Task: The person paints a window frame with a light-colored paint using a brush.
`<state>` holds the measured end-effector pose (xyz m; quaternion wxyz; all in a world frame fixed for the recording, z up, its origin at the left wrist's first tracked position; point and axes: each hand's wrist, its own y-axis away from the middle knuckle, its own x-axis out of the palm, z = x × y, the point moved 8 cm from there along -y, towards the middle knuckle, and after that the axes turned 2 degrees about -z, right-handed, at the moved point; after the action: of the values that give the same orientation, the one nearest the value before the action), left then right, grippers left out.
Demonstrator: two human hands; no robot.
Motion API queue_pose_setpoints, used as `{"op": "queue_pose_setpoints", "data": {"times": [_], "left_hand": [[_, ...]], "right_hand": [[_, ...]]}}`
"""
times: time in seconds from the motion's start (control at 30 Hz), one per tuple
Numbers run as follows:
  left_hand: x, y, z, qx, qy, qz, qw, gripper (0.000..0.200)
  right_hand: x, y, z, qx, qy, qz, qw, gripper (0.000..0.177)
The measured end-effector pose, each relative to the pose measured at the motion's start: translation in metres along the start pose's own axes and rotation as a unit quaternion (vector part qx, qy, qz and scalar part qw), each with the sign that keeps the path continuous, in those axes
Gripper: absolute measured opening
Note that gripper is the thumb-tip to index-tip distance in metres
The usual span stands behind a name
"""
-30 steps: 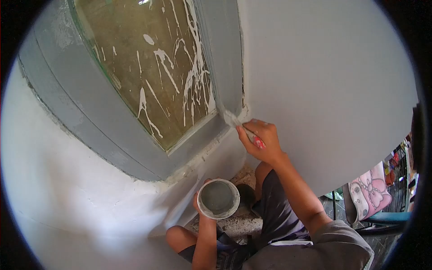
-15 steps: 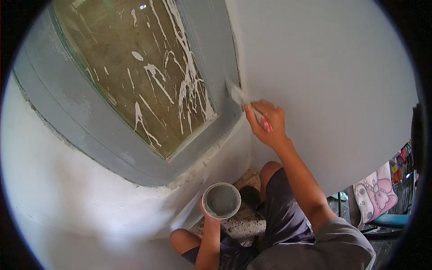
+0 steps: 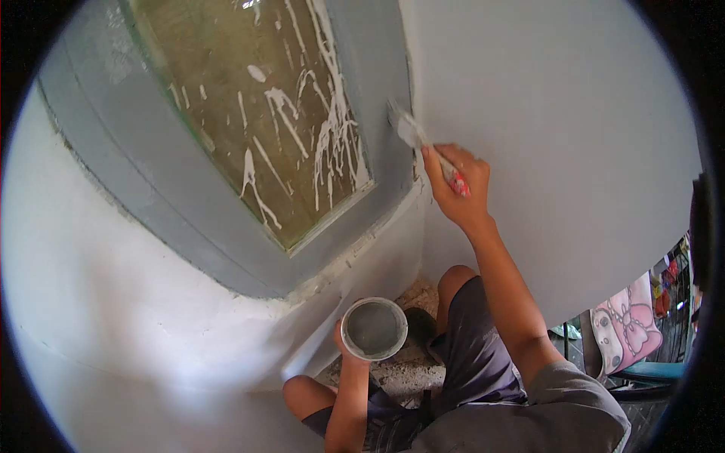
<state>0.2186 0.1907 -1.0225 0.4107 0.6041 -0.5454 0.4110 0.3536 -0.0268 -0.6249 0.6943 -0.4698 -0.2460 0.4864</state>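
Observation:
My right hand [image 3: 458, 189] grips a paintbrush [image 3: 423, 143] with a red-tipped handle; its bristles touch the right side of the grey window frame [image 3: 374, 90], close to the corner with the white wall [image 3: 551, 113]. My left hand [image 3: 347, 353] holds a small round cup of grey paint [image 3: 373, 329] from below, low in front of my knees. The window pane [image 3: 264, 113] is streaked with white paint splatters.
A white wall [image 3: 136, 302] runs under the window sill. My bent legs in dark shorts [image 3: 468, 355] fill the corner over a rough floor [image 3: 408, 370]. At the far right are a pink patterned object [image 3: 623, 325] and a blue seat edge [image 3: 653, 366].
My right hand has lifted the brush from the frame's bottom right corner up along its right side. The paint cup has stayed about where it was.

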Motion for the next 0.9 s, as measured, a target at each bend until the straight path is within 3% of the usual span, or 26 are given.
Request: {"op": "queue_pose_setpoints", "data": {"times": [0.1, 0.2, 0.3, 0.4, 0.5, 0.7, 0.8, 0.9], "left_hand": [[0.009, 0.005, -0.002, 0.008, -0.005, -0.024, 1.000, 0.061], [0.042, 0.014, -0.006, 0.004, -0.012, -0.048, 0.999, 0.059], [0.055, 0.020, -0.011, 0.026, -0.048, -0.064, 0.996, 0.060], [0.086, 0.015, -0.009, -0.005, 0.055, 0.089, 0.995, 0.058], [0.067, 0.007, -0.010, -0.002, 0.078, 0.130, 0.988, 0.045], [0.073, 0.013, -0.024, 0.026, 0.044, 0.130, 0.990, 0.040], [0.089, 0.024, -0.027, 0.009, 0.097, 0.123, 0.988, 0.042], [0.095, 0.026, -0.026, 0.019, 0.110, 0.112, 0.987, 0.056]], "right_hand": [[0.004, 0.041, -0.012, 0.052, 0.031, 0.098, 0.993, 0.017], [0.000, 0.062, 0.004, 0.046, 0.027, 0.090, 0.994, 0.016], [-0.004, 0.048, 0.043, 0.000, 0.031, 0.005, 0.999, 0.012], [0.007, 0.038, 0.070, -0.054, 0.039, -0.045, 0.997, 0.009], [0.034, 0.055, 0.060, -0.101, 0.092, -0.020, 0.990, 0.010], [0.045, 0.102, 0.042, -0.036, 0.152, 0.066, 0.986, 0.012], [0.031, 0.090, 0.055, -0.041, 0.131, 0.048, 0.989, 0.012], [0.022, 0.061, 0.082, -0.056, 0.105, -0.022, 0.993, 0.012]]}}
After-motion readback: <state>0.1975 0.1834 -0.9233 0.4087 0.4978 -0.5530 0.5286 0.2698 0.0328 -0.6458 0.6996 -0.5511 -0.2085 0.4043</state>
